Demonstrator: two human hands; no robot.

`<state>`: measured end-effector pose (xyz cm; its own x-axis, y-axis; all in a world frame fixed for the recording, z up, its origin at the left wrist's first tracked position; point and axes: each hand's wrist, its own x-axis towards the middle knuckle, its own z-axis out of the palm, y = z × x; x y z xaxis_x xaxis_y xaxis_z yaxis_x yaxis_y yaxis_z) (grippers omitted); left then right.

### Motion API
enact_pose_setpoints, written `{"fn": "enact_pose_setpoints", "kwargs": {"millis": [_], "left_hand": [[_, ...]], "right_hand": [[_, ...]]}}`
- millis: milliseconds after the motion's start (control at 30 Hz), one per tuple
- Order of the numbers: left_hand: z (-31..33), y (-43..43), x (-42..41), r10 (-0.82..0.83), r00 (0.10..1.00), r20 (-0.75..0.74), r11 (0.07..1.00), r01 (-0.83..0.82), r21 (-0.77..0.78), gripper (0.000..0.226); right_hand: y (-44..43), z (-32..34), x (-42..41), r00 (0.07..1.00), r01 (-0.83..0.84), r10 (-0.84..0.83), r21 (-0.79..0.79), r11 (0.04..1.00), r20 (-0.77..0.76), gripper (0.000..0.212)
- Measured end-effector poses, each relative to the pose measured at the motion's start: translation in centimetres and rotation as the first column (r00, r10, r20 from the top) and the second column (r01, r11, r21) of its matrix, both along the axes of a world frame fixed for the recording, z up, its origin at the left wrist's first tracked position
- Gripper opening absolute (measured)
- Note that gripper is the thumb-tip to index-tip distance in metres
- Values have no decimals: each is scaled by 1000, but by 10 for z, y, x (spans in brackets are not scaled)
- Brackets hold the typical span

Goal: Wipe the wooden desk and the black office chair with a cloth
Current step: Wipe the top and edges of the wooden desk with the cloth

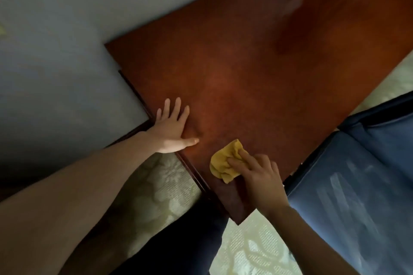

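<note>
A grey-blue wall [55, 29] fills the left side, and the wooden desk [268, 62] stands with its far long edge against it. The bare left forearm reaches in from the lower left. The left hand [172, 129] lies flat on the desk at its short left edge, palm down, with the fingers straight and spread and the thumb pointing out along the top. It grips nothing. The heel of the hand sits right at the edge moulding.

Below that edge is a pale floor covering [156, 185] with a raised leaf pattern. A dark trouser leg [178, 241] stands on it beside the desk's near left corner.

The yellow cloth [223, 163] lies bunched on the desk top, close to that near left corner and just inside the short edge. It is near the left thumb but apart from it. The right hand [261, 178] comes in from the lower right and holds the cloth down on the wood. Its fingers are bent over the folds, and the index and middle fingers reach furthest across it.

The rest of the reddish-brown top runs up and to the right. It is bare, with soft shadows and a dull sheen.

On the right, the office chair [357, 174] stands just beside the desk's near long edge. Its dark seat looks bluish in this light and carries pale streaks.
</note>
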<state>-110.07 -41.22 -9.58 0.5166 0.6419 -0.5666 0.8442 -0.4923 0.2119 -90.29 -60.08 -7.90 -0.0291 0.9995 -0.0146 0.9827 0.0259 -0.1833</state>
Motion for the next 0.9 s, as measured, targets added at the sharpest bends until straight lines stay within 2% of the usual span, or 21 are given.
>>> {"fn": "enact_pose_setpoints", "kwargs": {"millis": [167,367,467,633,667,733,833,900], "left_hand": [[0,-3,2,58,998,24,998,-57,-24,96],[-4,-13,7,123,992,-29,987,-119,107,96],[-7,-19,12,177,984,-17,973,-172,156,94],[-7,-29,34,393,917,65,883,-396,251,85],[-9,-33,42,460,881,108,847,-472,246,81],[-13,-41,61,659,719,220,703,-693,158,71],[-16,-49,84,883,343,322,356,-934,19,69],[-18,-53,93,939,83,332,103,-994,-43,74]], "right_hand": [[53,-10,45,967,-256,256,-11,967,-6,49],[135,-15,73,890,-455,455,-9,890,16,54],[172,-16,85,896,-441,444,-74,894,22,53],[236,-20,91,901,-430,434,-88,899,28,51],[247,-20,88,908,-413,418,-86,906,37,50],[274,-22,83,924,-375,380,-85,923,46,49],[316,-22,71,958,-286,288,-71,956,19,46],[343,-22,60,969,-247,247,-67,967,-3,45]]}}
